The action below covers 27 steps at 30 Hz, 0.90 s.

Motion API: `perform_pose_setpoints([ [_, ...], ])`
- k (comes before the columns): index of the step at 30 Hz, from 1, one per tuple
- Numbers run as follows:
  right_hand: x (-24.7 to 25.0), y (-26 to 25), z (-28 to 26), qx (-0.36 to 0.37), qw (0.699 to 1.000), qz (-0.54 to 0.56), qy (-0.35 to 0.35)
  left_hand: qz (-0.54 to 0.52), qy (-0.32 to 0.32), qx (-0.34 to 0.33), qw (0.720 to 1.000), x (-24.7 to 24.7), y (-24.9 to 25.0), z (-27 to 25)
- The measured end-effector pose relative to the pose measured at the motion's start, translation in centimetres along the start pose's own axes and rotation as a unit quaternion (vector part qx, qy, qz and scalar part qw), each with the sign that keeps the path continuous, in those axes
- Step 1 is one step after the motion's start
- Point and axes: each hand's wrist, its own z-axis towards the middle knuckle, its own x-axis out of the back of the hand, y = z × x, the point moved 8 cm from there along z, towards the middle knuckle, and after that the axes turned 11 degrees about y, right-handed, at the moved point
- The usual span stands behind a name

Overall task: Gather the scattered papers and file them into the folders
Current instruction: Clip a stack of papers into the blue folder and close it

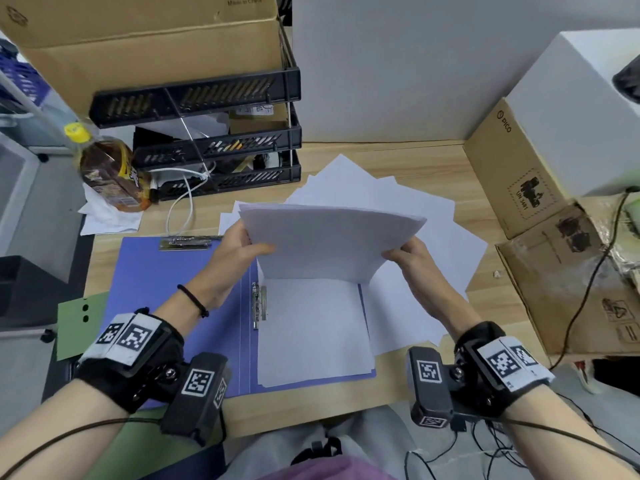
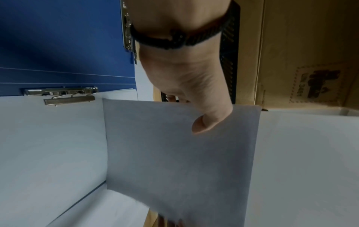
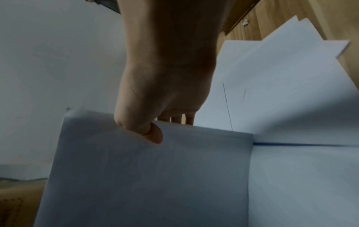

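I hold a stack of white papers (image 1: 329,242) upright on its lower edge over the right half of an open blue folder (image 1: 166,292). My left hand (image 1: 239,251) pinches the stack's left edge, thumb on the near face (image 2: 205,122). My right hand (image 1: 410,254) pinches the right edge, thumb in front (image 3: 151,135), fingers behind. White sheets (image 1: 311,330) lie flat in the folder beside its metal spine clip (image 1: 259,304). A second clip (image 1: 185,242) sits at the folder's top left. More loose papers (image 1: 415,216) lie scattered behind and to the right.
A black stacked tray rack (image 1: 221,133) stands at the back left with a brown drink bottle (image 1: 110,171) and a white cable (image 1: 183,199) beside it. Cardboard boxes (image 1: 519,168) line the right side. A green card (image 1: 81,323) overhangs the desk's left edge.
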Motion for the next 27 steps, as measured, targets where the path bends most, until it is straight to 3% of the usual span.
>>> perform_pose_setpoints([
  [4, 1.7, -1.1, 0.6, 0.018, 1.000, -0.003, 0.018, -0.006, 0.011, -0.008, 1.000, 0.6, 0.5, 0.5],
  [9, -0.9, -0.6, -0.1, 0.004, 0.996, -0.055, -0.071, 0.002, 0.022, 0.009, 1.000, -1.2, -1.1, 0.3],
  [12, 0.6, -0.9, 0.5, 0.026, 0.998, -0.062, -0.017, 0.010, 0.037, 0.003, 0.999, -0.6, -0.5, 0.8],
  [15, 2.5, -1.8, 1.4, 0.051, 0.994, -0.092, 0.031, 0.046, 0.026, -0.043, 0.998, 0.1, 1.8, 1.5],
  [18, 3.0, -2.3, 2.0, 0.046, 0.989, -0.138, 0.011, 0.053, 0.071, -0.095, 0.992, 1.0, 4.9, 2.2],
  [20, 2.7, -2.5, 2.0, 0.043, 0.986, -0.158, -0.024, 0.116, 0.049, -0.133, 0.983, -0.2, 6.5, 2.5],
  [22, 2.0, -2.9, 1.7, 0.045, 0.983, -0.165, -0.063, 0.242, -0.011, -0.179, 0.954, -2.7, 7.4, 2.6],
  [26, 0.8, -4.0, 1.7, 0.073, 0.968, -0.199, -0.133, 0.462, -0.124, -0.238, 0.845, -7.6, 7.9, 2.7],
  [27, 0.6, -4.3, 1.7, 0.085, 0.963, -0.208, -0.148, 0.484, -0.141, -0.232, 0.832, -8.2, 8.0, 2.7],
])
